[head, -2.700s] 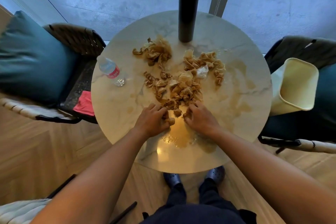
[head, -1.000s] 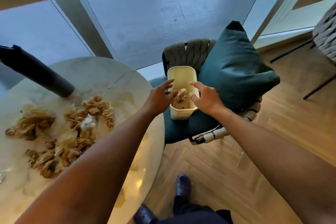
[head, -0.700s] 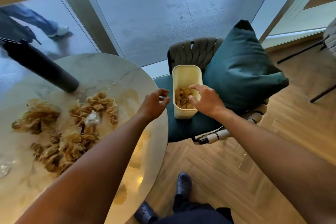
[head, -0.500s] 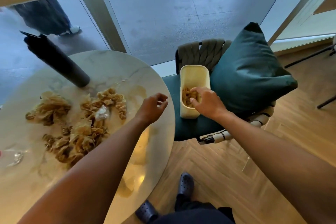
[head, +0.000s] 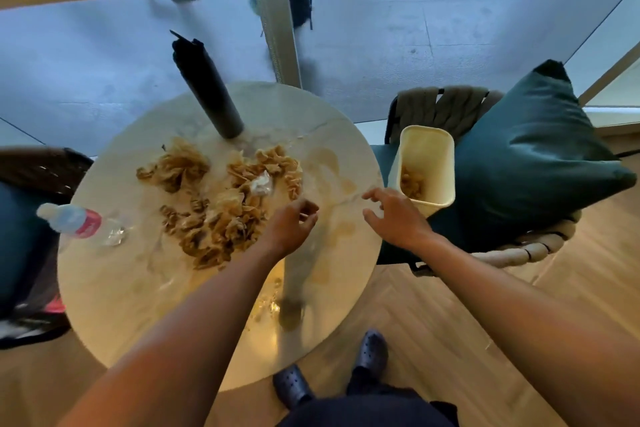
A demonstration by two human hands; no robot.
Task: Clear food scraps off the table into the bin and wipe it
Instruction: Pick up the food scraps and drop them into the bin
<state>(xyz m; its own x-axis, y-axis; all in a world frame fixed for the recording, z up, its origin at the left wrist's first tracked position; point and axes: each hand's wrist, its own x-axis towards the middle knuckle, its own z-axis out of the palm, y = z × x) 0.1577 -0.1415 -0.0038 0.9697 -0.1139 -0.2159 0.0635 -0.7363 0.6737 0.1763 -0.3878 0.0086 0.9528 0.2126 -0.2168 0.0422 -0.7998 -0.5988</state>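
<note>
Mid-clearing: between loads. Left hand (head: 291,224) loosely curled above the worktop (head: 114,291), grip holding nothing visible, just beside the near edge of the food scraps (head: 221,204). Right hand (head: 394,218) spread and released over the worktop's right edge, next to the bin (head: 433,163). Bin on the chair seat (head: 384,156), already holding some scraps. Most scraps piled mid-worktop, near the black flask (head: 207,90) and water bottle (head: 74,220). Next, likely: both hands closing round another heap, then across to the bin. Wiping not yet begun; wet smears remaining.

Herringbone wood floor (head: 433,329) filled the lower frame; glass window (head: 398,45) spanned the top; a woven chair (head: 446,107) with a teal cushion (head: 533,149) stood right.
</note>
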